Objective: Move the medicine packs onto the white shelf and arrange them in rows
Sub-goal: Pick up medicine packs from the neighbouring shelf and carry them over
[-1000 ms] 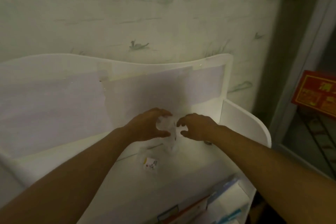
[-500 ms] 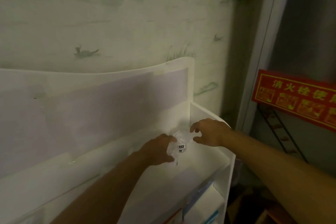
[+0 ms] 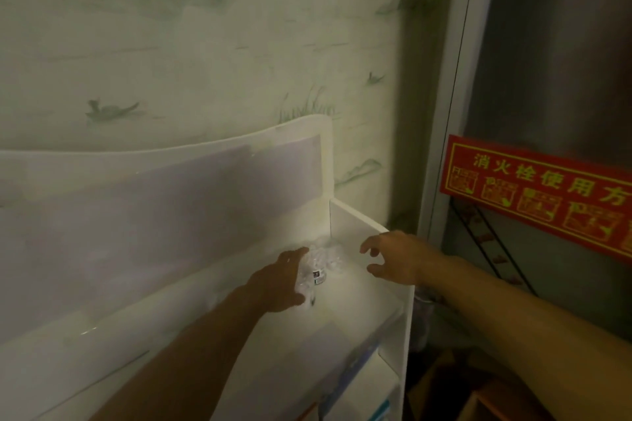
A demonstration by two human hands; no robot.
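One clear medicine pack point(image 3: 316, 267) sits in the shelf's point(image 3: 359, 297) back right corner, gripped by the left hand point(image 3: 278, 284); the right hand point(image 3: 393, 258) hovers empty with fingers spread.

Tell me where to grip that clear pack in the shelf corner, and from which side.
Take the clear pack by its left and right flanks, coming from the front and above. It sits close to the shelf's right wall and back panel, so those sides look blocked. The left hand already touches its left flank; the right hand hovers open.
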